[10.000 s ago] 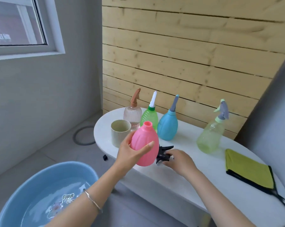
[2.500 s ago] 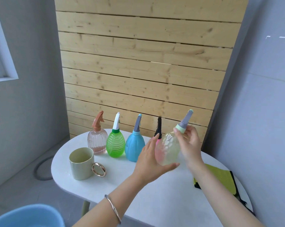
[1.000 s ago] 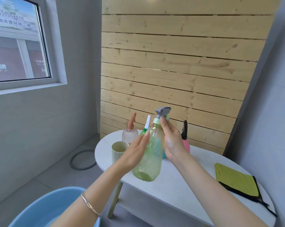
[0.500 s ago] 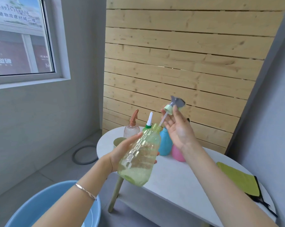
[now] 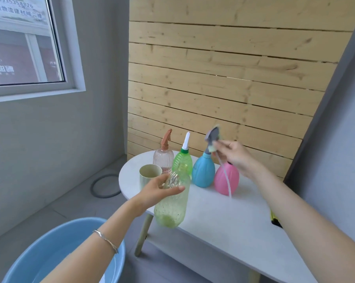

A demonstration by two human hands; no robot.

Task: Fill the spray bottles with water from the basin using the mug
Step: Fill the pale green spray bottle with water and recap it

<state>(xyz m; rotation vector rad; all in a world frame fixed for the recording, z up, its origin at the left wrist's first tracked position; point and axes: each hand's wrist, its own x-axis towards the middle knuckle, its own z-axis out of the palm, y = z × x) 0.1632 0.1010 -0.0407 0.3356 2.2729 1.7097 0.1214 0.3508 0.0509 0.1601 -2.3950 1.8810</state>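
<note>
Left hand (image 5: 158, 190) grips the opened pale-green bottle (image 5: 172, 207), right hand (image 5: 235, 158) pinches its spray head (image 5: 212, 137) at 1 o'clock, so pouring's next I reckon.

A white oval table (image 5: 223, 221) on pale wooden legs stands against a light pine plank wall (image 5: 223, 78), a yellow-green cloth (image 5: 275, 220) at its right edge, a grey hose ring (image 5: 105, 186) on the floor beneath a white-framed window (image 5: 25, 48).

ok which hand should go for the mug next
Likely the right hand: it only pinches the spray head, easily set down. The left hand is nearer the mug but grips the open bottle.
</note>
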